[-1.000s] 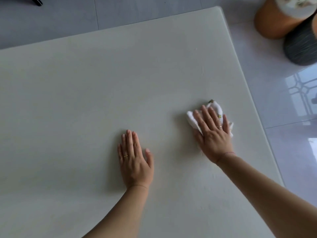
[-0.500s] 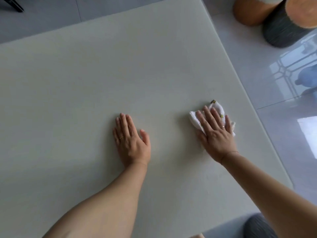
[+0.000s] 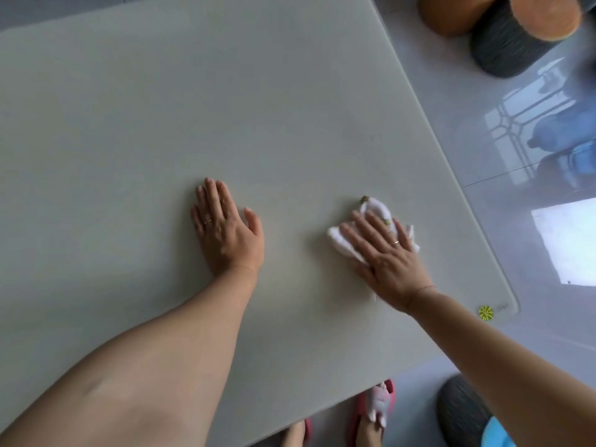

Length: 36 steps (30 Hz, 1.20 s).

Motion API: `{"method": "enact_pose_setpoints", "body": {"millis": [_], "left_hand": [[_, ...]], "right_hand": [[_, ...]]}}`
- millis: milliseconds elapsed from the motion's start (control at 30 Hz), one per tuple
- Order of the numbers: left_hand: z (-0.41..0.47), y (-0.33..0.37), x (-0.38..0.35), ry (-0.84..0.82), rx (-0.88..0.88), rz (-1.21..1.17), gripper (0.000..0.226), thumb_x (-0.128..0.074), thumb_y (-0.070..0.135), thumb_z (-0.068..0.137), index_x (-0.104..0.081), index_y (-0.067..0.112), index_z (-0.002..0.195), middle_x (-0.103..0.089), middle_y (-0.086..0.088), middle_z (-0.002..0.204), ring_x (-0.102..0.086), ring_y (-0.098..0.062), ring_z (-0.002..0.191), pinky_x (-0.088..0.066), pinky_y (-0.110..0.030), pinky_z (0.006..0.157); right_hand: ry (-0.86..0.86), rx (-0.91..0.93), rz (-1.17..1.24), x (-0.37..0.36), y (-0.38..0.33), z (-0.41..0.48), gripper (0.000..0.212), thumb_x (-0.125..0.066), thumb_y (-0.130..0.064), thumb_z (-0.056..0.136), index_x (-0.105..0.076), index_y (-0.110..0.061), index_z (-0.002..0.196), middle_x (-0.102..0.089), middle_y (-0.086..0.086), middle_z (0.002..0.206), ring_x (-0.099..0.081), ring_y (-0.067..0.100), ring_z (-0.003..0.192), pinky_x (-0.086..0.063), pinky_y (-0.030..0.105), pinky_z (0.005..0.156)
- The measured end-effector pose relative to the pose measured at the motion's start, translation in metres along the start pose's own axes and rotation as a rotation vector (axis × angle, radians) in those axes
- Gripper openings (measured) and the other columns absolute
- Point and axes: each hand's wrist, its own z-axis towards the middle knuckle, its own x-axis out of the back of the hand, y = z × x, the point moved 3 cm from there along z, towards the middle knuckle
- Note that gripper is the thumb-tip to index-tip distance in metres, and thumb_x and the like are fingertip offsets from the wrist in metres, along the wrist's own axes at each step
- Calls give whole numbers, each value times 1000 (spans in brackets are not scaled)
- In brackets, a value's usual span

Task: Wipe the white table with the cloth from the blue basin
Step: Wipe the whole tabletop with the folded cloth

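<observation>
The white table (image 3: 225, 101) fills most of the view. A small white cloth (image 3: 375, 209) with green marks lies bunched on it near the right edge. My right hand (image 3: 383, 256) presses flat on top of the cloth, fingers spread, covering most of it. My left hand (image 3: 225, 230) rests palm down on the bare tabletop to the left of the cloth, holding nothing. A sliver of a blue basin (image 3: 500, 433) shows at the bottom right corner.
Two round stools, one orange (image 3: 451, 14) and one dark with an orange top (image 3: 516, 37), stand on the glossy floor past the table's far right corner. Another dark stool (image 3: 461, 411) and my feet in pink slippers (image 3: 374, 411) lie below the near edge. A yellow sticker (image 3: 485, 312) marks the near right corner.
My right hand and the cloth have slid a little toward the near edge. The view has tilted down, so the table's near edge, my feet and the lower stool have come into sight.
</observation>
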Motion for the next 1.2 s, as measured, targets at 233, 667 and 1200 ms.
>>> {"method": "enact_pose_setpoints", "body": {"millis": [233,667,1200], "left_hand": [[-1,-1,-2,1,-10,13,64,-33,31,88,-30,3,145,-24,-13,155,-17,-28,145,-9,-41,117],[-27,29,2,36,106,64,69,-41,30,91,-14,3,149,-9,-13,159,-8,-30,146,-2,-44,117],[-123,107,-34,-75,-120,51,66,-26,42,92,-28,5,146,-25,-12,155,-20,-29,144,-12,-42,117]], "right_hand": [[106,-502,210,-27,-83,-31,61,-26,-45,90,-19,-31,149,-9,-3,158,0,17,146,3,48,116],[97,-581,194,-29,-18,-102,61,-25,-46,89,-20,-31,149,-14,-1,158,-7,19,146,4,48,115],[71,-612,212,-24,47,-142,63,-18,-48,89,-13,-30,149,-2,-4,156,4,15,144,9,48,115]]}}
